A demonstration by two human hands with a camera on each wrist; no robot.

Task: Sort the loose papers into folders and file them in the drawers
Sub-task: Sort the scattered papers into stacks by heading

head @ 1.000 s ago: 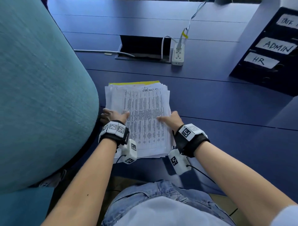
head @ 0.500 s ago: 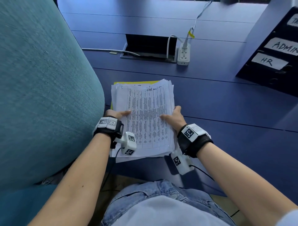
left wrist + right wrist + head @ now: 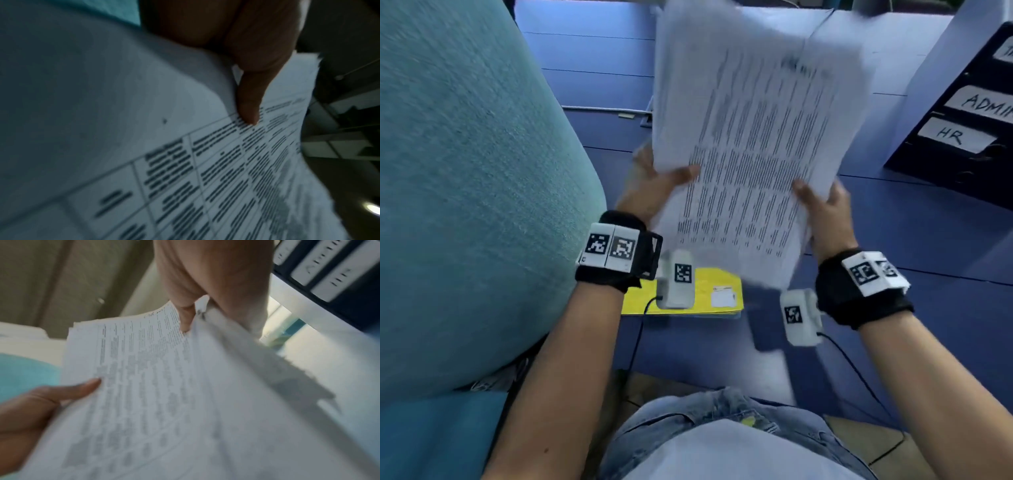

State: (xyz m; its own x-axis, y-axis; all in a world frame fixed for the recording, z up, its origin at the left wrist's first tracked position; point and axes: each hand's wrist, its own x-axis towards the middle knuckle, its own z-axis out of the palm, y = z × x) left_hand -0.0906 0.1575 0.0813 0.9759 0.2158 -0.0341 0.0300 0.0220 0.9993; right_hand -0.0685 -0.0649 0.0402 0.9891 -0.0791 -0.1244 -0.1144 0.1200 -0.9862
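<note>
A thick stack of printed white papers (image 3: 753,137) is raised off the desk and tilted toward me, blurred by motion. My left hand (image 3: 657,188) grips its left edge with the thumb lying on the top sheet (image 3: 248,104). My right hand (image 3: 822,202) grips the right edge, thumb on the printed face (image 3: 186,318). A yellow folder (image 3: 705,291) with a small white label lies flat on the desk below the stack. The dark drawer unit (image 3: 969,113) at the right carries labels ADMIN and HR.
A teal chair back (image 3: 465,188) fills the left side, close to my left arm. The blue desk (image 3: 911,240) stretches ahead and to the right. A white cable (image 3: 599,109) runs across the desk behind the papers. My lap is at the bottom.
Both hands have lifted the paper stack off the desk and tilted it upright. The yellow folder that lay under it is now uncovered.
</note>
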